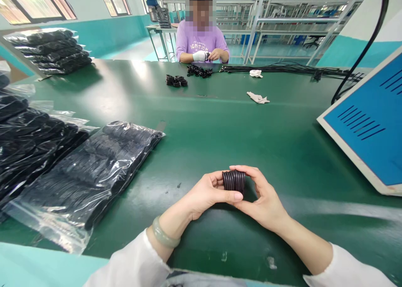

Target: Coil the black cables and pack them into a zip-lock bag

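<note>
Both my hands hold one stack of black rubber rings (234,180) just above the green table (220,127). My left hand (205,192) pinches the stack from the left, thumb along its lower edge. My right hand (262,199) curls over it from the right, fingers across the top. A clear plastic bag of black rings (91,174) lies to the left of my hands.
More bags of black rings (28,140) pile up at the far left, others on a shelf (50,50). A blue and white machine panel (367,123) stands at right. Across the table a person in a purple shirt (201,42) handles rings near small black piles (188,75), cables and white gloves (257,97).
</note>
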A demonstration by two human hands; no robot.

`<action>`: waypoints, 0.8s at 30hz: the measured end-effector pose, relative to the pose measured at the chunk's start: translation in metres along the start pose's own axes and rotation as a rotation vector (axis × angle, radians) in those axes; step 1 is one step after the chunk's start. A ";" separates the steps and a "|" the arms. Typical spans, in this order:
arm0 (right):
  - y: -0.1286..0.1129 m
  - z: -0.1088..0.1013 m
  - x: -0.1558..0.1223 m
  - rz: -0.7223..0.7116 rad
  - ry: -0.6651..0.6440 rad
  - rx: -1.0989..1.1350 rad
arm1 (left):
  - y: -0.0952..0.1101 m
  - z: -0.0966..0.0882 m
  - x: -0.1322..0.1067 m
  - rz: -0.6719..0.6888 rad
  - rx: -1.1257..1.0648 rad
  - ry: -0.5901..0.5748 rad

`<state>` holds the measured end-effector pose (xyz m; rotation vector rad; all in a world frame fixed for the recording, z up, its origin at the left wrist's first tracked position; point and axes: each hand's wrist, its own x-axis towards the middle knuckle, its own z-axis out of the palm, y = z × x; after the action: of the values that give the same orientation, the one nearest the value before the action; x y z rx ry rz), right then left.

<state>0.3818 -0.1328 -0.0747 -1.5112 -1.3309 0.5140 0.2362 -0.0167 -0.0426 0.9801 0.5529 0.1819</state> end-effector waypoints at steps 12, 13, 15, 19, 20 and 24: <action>-0.002 -0.001 -0.001 0.069 -0.036 0.011 | -0.002 -0.002 0.000 -0.023 0.018 -0.064; -0.002 -0.001 -0.001 0.074 -0.037 0.012 | -0.002 -0.002 0.000 -0.023 0.016 -0.072; -0.002 -0.002 -0.002 0.081 -0.039 0.011 | -0.002 -0.002 0.000 -0.029 0.006 -0.079; -0.001 -0.002 -0.003 0.085 -0.040 0.007 | -0.003 -0.001 0.001 -0.050 -0.014 -0.075; -0.001 -0.002 -0.003 0.085 -0.040 0.009 | -0.004 -0.002 0.001 -0.056 -0.019 -0.070; 0.000 -0.002 -0.002 0.084 -0.045 0.021 | -0.005 -0.003 0.002 -0.066 -0.052 -0.072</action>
<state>0.3821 -0.1357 -0.0744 -1.5514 -1.2959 0.6168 0.2358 -0.0169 -0.0489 0.9133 0.5114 0.1006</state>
